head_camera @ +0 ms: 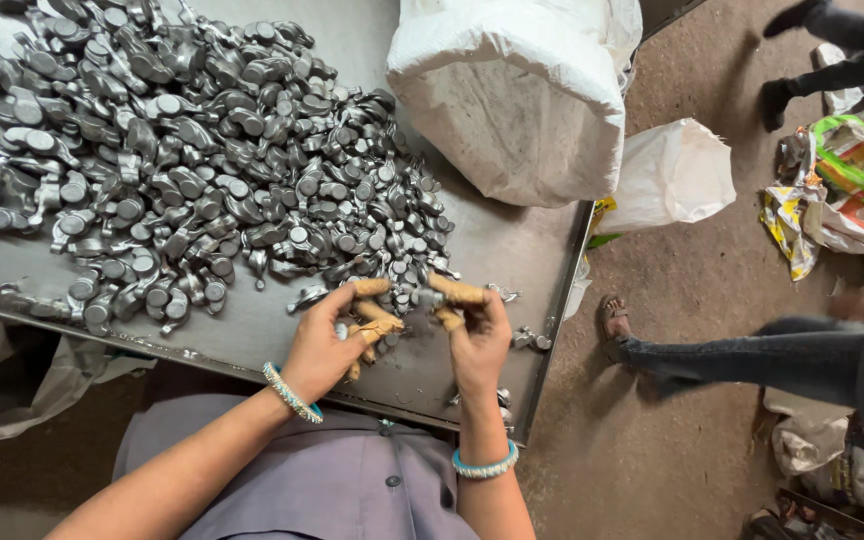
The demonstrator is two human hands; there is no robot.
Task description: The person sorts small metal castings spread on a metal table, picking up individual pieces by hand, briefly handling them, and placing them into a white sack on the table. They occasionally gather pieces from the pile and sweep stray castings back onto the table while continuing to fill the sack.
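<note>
At lower centre of the frame, the left hand (327, 340) and right hand (477, 335), fingertips wrapped in tan tape, both close on a small metal part (422, 298) held between them just above the desk (252, 330). The part is dull grey, rounded and partly hidden by the fingers. A heap of like grey metal parts (192, 150) covers the upper left; a white sack (517, 90) stands at upper centre.

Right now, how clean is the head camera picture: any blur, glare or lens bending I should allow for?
Head view: the left hand, right hand and the heap of grey metal parts are sharp under soft, even light; dull sheen on the metal tray, no harsh glare; a passing person's leg at right is motion-blurred; the wide lens bends the tray edges.
</note>
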